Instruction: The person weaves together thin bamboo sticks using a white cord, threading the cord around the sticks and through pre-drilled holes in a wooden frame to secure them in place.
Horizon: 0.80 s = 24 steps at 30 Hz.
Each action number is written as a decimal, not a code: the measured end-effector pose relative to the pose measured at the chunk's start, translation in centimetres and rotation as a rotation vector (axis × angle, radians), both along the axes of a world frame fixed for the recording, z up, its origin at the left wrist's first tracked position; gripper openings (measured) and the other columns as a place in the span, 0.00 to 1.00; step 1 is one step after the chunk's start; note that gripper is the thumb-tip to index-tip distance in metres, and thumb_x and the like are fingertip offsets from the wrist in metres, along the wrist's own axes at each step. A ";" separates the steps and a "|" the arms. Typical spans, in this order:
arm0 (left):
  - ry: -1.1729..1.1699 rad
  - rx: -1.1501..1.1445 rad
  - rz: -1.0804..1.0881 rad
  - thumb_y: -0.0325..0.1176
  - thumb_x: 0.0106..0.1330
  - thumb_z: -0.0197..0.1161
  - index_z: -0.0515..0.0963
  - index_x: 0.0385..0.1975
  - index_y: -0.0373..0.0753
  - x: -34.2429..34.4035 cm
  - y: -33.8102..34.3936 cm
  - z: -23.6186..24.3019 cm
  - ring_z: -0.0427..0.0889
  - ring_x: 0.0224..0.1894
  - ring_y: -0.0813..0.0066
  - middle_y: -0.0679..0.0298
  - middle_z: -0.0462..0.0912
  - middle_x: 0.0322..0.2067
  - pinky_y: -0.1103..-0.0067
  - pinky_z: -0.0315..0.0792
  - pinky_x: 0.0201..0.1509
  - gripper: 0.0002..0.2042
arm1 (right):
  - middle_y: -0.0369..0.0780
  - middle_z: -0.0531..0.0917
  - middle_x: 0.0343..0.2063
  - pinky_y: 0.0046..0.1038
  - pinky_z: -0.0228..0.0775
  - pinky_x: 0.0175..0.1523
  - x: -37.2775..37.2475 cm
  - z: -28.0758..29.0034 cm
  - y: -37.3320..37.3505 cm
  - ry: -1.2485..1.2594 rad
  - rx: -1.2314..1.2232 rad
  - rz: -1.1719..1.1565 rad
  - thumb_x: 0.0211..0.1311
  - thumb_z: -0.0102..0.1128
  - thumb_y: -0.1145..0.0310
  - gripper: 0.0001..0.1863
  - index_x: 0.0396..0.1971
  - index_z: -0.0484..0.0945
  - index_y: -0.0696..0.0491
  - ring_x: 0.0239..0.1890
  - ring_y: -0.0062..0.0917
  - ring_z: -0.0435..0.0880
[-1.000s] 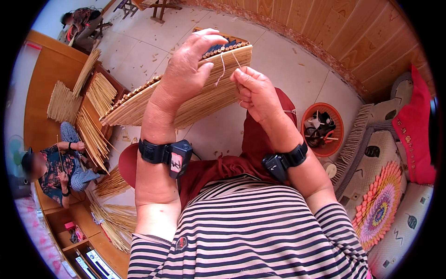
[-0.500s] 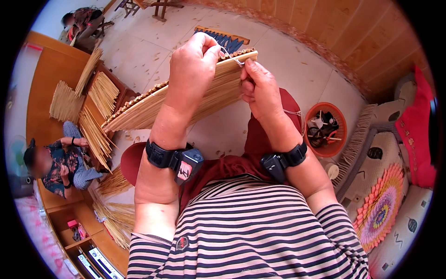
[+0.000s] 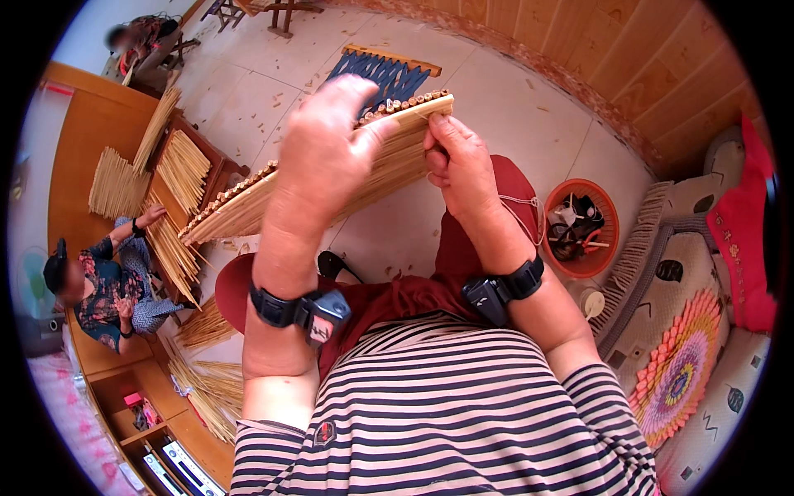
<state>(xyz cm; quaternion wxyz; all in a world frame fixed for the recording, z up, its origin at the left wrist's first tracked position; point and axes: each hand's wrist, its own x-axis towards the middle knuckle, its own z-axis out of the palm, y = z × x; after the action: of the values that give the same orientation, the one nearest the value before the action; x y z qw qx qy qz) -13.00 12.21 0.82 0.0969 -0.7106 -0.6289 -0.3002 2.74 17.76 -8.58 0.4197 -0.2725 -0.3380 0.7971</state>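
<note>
Stalk mat [image 3: 395, 159] slants up to the right hand [image 3: 461, 161] from well to its left, its pale stalks packed side by side and a row of cut ends [image 3: 403, 105] along its far edge. The right thumb and forefinger are closed narrowly on the mat's near corner, with a thin thread just left of their tips. Left of that pinch, the left hand [image 3: 327, 136] is blurred in front of the mat, thumb and fingers spread apart; whether any thread lies between them, I cannot tell. Beyond the pinch, on the floor, is a wood-framed piece with blue webbing [image 3: 401, 78]. Nearer and to the right of it stands an orange basket [image 3: 585, 270], and a white cord [image 3: 521, 200] loops beside the right forearm
</note>
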 end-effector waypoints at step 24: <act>-0.223 -0.181 0.257 0.46 0.61 0.63 0.86 0.40 0.51 0.3 3.6 -0.5 0.86 0.37 0.64 0.65 0.88 0.34 0.69 0.76 0.45 0.12 | 0.39 0.60 0.11 0.36 0.54 0.20 3.0 6.8 -7.3 0.077 1.252 0.500 0.64 0.62 0.68 0.23 0.14 0.60 0.52 0.13 0.35 0.65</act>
<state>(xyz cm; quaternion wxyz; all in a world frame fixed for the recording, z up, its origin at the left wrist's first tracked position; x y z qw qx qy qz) -12.74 15.79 0.31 -0.0003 -0.5926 -0.7457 -0.3047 5.76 10.47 -1.79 0.3132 0.1368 -0.7739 0.5331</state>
